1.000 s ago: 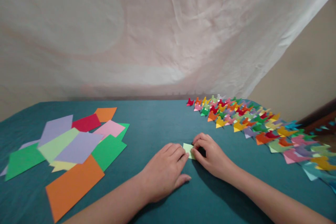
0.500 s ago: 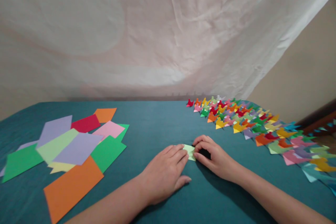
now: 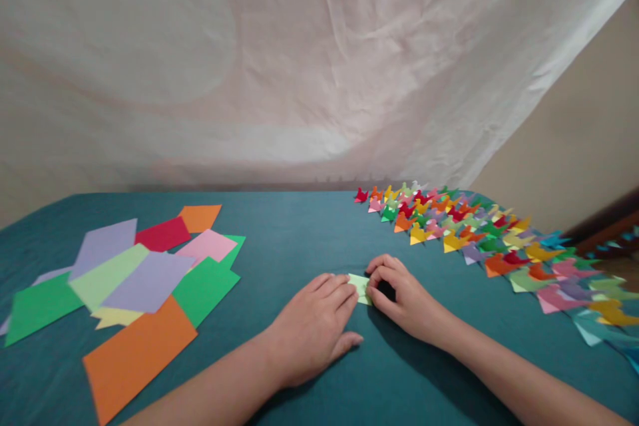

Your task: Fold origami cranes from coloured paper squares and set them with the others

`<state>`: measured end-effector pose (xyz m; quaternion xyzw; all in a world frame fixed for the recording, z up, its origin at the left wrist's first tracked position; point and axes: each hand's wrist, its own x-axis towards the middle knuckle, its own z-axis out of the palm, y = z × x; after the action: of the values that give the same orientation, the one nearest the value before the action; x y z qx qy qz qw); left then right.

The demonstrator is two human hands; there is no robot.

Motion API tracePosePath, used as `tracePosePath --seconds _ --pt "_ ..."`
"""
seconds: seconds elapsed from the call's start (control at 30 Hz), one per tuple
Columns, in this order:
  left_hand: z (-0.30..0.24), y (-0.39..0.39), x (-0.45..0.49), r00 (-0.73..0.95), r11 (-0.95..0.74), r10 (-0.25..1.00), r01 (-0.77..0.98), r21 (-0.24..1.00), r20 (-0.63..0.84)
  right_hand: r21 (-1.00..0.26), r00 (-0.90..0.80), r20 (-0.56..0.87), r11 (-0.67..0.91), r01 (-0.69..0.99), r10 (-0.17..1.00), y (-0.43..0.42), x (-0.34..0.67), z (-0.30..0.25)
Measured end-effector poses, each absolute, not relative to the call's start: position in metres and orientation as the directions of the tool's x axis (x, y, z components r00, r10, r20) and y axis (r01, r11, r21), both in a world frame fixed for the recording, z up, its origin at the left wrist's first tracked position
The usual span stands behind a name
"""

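Observation:
A small piece of pale green folded paper (image 3: 360,287) lies on the teal tablecloth between my hands. My left hand (image 3: 319,326) rests flat on its left side, fingers stretched out together and thumb apart; the fingertips cover part of the paper. At its right edge, my right hand (image 3: 402,293) is closed, thumb and index finger pinching the paper while the other fingers curl above. The paper's right edge is hidden behind those fingertips.
Loose sheets lie overlapping on the left, among them an orange sheet (image 3: 140,359), a green sheet (image 3: 207,289) and a purple sheet (image 3: 152,281). Rows of several folded paper birds (image 3: 456,239) stand along the right side. A pale cloth (image 3: 279,66) hangs behind the tablecloth (image 3: 289,233).
My right hand has shifted very slightly left along the edge of the green paper. The left hand stays in place.

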<state>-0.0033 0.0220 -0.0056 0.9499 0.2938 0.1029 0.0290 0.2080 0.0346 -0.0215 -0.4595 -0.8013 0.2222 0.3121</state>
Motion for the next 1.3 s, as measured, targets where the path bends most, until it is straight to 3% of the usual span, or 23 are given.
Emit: tracePosePath --seconds 1.3 --pt "-0.0013 0.0231 -0.0006 0.804 -0.825 0.565 0.553 0.116 0.184 -0.515 -0.331 0.357 0.48 0.71 0.873 0.0317 0.2021 -0.0307"
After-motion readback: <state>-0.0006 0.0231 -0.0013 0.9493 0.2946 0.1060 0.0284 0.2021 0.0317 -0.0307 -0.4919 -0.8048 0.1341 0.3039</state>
